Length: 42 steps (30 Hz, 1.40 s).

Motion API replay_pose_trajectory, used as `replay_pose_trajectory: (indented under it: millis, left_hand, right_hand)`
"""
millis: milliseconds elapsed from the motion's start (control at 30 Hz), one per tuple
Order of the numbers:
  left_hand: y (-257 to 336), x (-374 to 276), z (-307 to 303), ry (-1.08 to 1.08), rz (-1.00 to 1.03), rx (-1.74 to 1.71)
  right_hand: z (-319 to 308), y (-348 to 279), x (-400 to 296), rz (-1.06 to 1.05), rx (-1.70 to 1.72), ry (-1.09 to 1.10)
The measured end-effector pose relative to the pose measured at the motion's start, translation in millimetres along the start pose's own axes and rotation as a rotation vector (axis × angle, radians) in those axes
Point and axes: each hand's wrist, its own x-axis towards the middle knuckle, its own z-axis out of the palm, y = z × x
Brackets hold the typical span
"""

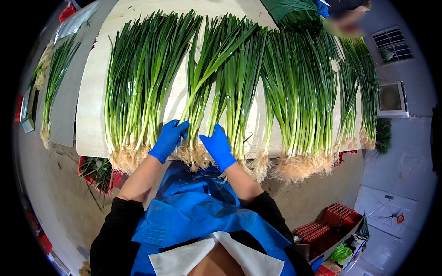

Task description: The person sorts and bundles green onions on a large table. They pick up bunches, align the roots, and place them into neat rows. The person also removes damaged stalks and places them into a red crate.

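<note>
My left hand (168, 139), in a blue glove, is closed around the pale lower part of a long green allium stalk (196, 90), which slants up to the right across others. My right hand (218, 146), also gloved in blue, grips the lower stems of a small bunch (217, 103) just to the right. Between my hands, pale stringy roots (193, 156) hang at the table's near edge. A thick row of the same greens (138, 89) lies left of my hands, and another wide pile (300, 100) lies to the right. My fingertips are partly hidden.
The greens lie on a pale board table (91, 131). Below its left side stands a red crate (112, 181) with leaf scraps. More greens (57, 76) rest on a grey table at left. Another person's gloved hand (323, 8) shows at top right. Stacked red crates (328, 224) stand lower right.
</note>
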Motion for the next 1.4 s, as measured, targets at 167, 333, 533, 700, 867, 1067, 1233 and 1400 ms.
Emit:
replay_pose_trajectory:
  millis: [167, 333, 533, 700, 867, 1067, 1233, 1400]
  left_hand:
    - [20.9, -12.9, -9.5, -0.107, -0.041, -0.202]
    - [37.1, -22.9, -3.2, -0.226, -0.043, -0.201]
    - [16.8, -23.5, 12.9, -0.442, -0.106, -0.261]
    - [24.6, -32.5, 15.2, -0.369, -0.132, -0.138]
    - [29.1, -55.1, 9.0, -0.354, -0.052, -0.073]
    - [26.4, -119.9, -38.2, -0.524, -0.221, -0.151]
    - [17.1, -162.5, -118.0, -0.636, -0.235, -0.235]
    - [14.2, -213.0, -151.5, -0.593, -0.215, -0.170]
  right_hand:
    - [-42.8, -30.2, 4.3, 0.281, 0.711, -0.349]
    - [-92.5, -45.6, -8.2, 0.151, 0.924, -0.423]
    - [-40.7, -61.8, -36.7, -0.160, 0.229, -0.320]
    - [-29.1, -60.5, -42.6, -0.247, 0.001, -0.213]
    - [-22.0, -55.9, -17.2, 0.243, 1.116, -0.355]
    - [-2.5, -75.3, 14.2, 0.385, 1.700, -0.686]
    - [12.6, -134.5, -20.4, 0.178, 1.481, -0.847]
    - [1.2, -192.5, -64.9, -0.057, 1.224, -0.940]
